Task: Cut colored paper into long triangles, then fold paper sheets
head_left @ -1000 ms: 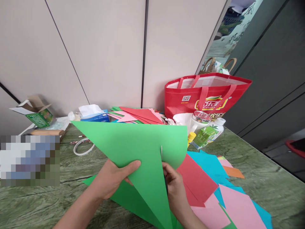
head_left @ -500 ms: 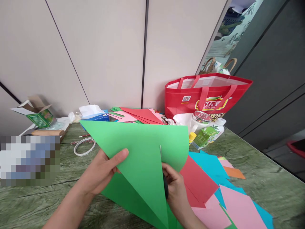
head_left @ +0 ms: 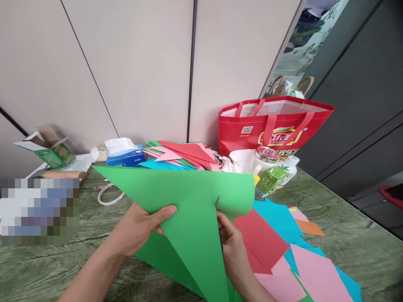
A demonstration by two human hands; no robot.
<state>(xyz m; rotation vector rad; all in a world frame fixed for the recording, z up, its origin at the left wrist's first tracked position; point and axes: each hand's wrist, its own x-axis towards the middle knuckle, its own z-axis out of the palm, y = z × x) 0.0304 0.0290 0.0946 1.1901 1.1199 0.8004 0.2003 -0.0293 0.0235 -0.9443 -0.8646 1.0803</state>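
Note:
A large sheet of green paper [head_left: 192, 209] is held up above the table, its right part curling over. My left hand [head_left: 147, 222] is closed on the sheet's left edge, thumb on top and fingers underneath. At the right, my right hand [head_left: 231, 237] is closed round scissors, whose dark handle is mostly behind the paper and fingers. The tip of a scissor blade [head_left: 218, 200] shows at the end of a slit in the sheet. Below the held sheet lies more green paper [head_left: 166, 260], partly in shadow.
Red [head_left: 261, 239], pink and blue paper pieces lie to the right. Behind stand a blue tissue box [head_left: 126, 157], a pile of coloured paper [head_left: 185, 153], a clear jar [head_left: 266, 157], a green carton [head_left: 269, 180] and a red bag [head_left: 245, 130]. A white ring [head_left: 110, 195] lies left.
The green sheet has shifted slightly down, its left corner moving left, uncovering more of the tissue box and paper pile. The blade shows less at the slit. Both hands keep their hold.

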